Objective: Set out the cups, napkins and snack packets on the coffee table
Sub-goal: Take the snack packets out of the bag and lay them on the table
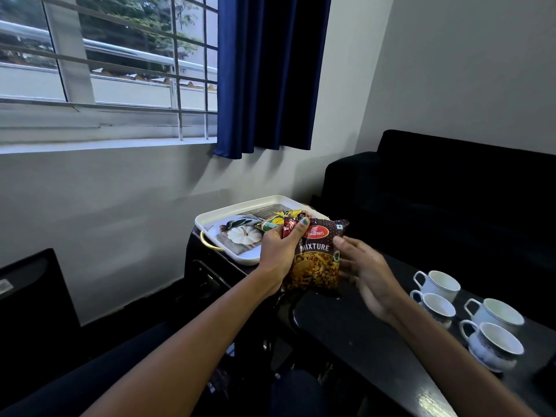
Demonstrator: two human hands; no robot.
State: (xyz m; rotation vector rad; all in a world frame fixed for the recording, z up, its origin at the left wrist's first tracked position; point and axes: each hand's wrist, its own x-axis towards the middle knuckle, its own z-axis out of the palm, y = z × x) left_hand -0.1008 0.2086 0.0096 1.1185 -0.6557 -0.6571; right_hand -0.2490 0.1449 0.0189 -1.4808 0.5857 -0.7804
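A person's 2 bare arms reach forward over a dark coffee table (376, 335). The left hand (278, 251) is curled round a bunch of snack packets, its thumb pressed on the front one, a brown packet (316, 260) printed "Mixture"; a red packet (289, 228) and a yellow-green packet (270, 223) poke out behind it. The right hand (365, 272), fingers straight and relaxed, holds nothing and hovers just beside the brown packet's right edge, perhaps touching it. The bunch hangs above the table's near corner, not yet set down. Beyond the left hand, a white tray (210, 218) with a gold handle and a pumpkin picture sits on a dark side stand. To the right of the right hand, 4 white cups (493, 341) stand grouped on the table. No napkins can be made out. The likely risk: gripped only at their tops in 1 hand, the slick packets could slide loose and drop off the table edge as 1 is pulled free. A barred window, a blue curtain and a black sofa (451, 191) fill the room behind.
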